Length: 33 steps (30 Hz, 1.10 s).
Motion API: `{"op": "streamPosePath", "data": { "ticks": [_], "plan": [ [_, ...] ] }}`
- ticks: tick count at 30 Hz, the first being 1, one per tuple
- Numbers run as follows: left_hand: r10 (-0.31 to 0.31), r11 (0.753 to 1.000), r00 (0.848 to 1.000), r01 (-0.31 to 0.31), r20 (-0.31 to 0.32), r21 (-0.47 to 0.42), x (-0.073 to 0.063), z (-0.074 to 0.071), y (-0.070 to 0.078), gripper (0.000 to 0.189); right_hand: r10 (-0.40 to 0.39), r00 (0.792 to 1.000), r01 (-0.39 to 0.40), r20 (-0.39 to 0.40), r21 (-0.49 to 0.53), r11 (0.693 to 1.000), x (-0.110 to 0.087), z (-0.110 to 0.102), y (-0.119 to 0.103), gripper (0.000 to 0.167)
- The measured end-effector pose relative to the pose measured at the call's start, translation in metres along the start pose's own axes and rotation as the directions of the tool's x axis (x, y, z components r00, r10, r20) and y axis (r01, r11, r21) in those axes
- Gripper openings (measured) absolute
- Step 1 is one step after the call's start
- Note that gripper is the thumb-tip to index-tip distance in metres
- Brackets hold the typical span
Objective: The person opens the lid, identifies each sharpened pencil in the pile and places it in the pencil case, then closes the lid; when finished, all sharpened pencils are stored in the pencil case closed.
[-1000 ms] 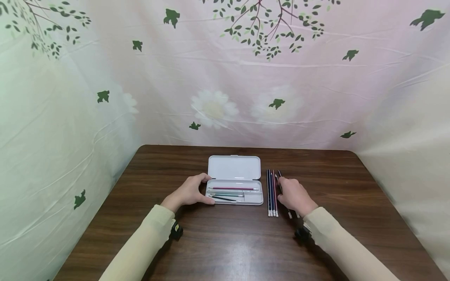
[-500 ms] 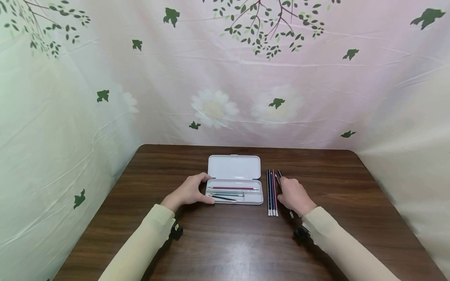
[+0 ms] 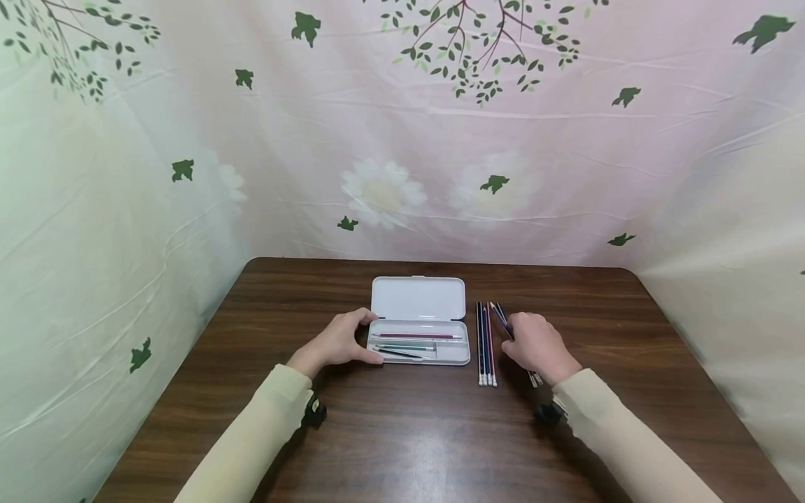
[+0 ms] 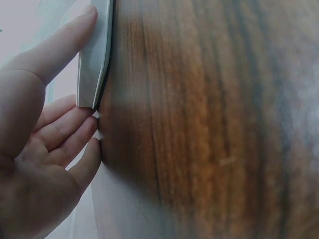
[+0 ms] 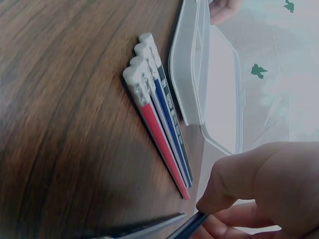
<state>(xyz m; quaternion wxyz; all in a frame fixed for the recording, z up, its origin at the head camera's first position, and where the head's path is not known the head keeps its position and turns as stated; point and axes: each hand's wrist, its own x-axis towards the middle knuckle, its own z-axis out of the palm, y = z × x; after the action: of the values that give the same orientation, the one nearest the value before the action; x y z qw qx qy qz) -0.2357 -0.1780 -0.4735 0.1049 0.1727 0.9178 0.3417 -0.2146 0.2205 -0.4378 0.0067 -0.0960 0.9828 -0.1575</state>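
Pinching a dark pencil [image 5: 188, 227] btwn thumb & fingers, your right hand [image 3: 536, 347] could nudge the row of four pencils [image 3: 486, 346] if it swings left too low; a loose pinch may let the dark pencil slip. A 2nd pencil [image 5: 149, 227] lies just beside it; can't tell if it's held too. Your left hand [image 3: 336, 341] is spread at the left end of the open case [image 3: 451, 351], w/ thumb on near edge; pressing hard might shift it. Dark pencil slants under your right hand, well apart from the left; row & case sit btwn hands, row nearer the right.
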Motion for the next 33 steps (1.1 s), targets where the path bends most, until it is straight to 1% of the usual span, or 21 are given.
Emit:
{"op": "streamPosePath", "data": {
  "ticks": [3, 8, 12, 16, 21, 23, 28, 33],
  "plan": [
    [0.005, 1.000, 1.000, -0.005, -0.003, 0.000, 0.000, 0.000, -0.001, 0.085, -0.030, 0.999, 0.030, -0.021, -0.017, 0.999, -0.001, -0.002, 0.001, 0.008],
    [0.003, 1.000, 1.000, -0.003, -0.004, 0.005, 0.001, 0.000, -0.003, 0.086, -0.079, 0.996, 0.077, -0.040, -0.036, 0.996, 0.000, -0.004, -0.003, 0.019],
    [0.002, 1.000, 1.000, -0.002, -0.002, 0.008, 0.002, -0.001, -0.003, 0.085, -0.142, 0.987, 0.141, -0.069, -0.022, 0.990, -0.001, -0.004, -0.010, 0.022],
    [0.008, 1.000, 1.000, -0.008, 0.000, 0.006, 0.001, 0.000, -0.002, 0.085, -0.215, 0.972, 0.216, -0.098, -0.004, 0.976, -0.001, -0.002, -0.016, 0.025],
    [0.011, 1.000, 1.000, -0.011, -0.003, 0.008, 0.001, -0.001, -0.001, 0.084, -0.298, 0.951, 0.301, -0.084, 0.025, 0.953, 0.003, 0.003, -0.026, 0.029],
    [0.012, 1.000, 1.000, -0.012, -0.002, 0.012, 0.001, -0.001, -0.001, 0.084, -0.332, 0.939, 0.335, -0.086, 0.026, 0.942, 0.004, 0.005, -0.029, 0.032],
    [0.014, 1.000, 1.000, -0.014, -0.003, 0.011, 0.001, 0.000, -0.001, 0.084, -0.390, 0.917, 0.393, -0.088, 0.014, 0.920, 0.008, 0.013, -0.038, 0.035],
    [0.017, 1.000, 1.000, -0.017, 0.000, -0.004, 0.000, -0.001, 0.000, 0.085, -0.426, 0.902, 0.426, -0.062, -0.021, 0.905, 0.013, 0.017, -0.051, 0.034]
  ]
}}
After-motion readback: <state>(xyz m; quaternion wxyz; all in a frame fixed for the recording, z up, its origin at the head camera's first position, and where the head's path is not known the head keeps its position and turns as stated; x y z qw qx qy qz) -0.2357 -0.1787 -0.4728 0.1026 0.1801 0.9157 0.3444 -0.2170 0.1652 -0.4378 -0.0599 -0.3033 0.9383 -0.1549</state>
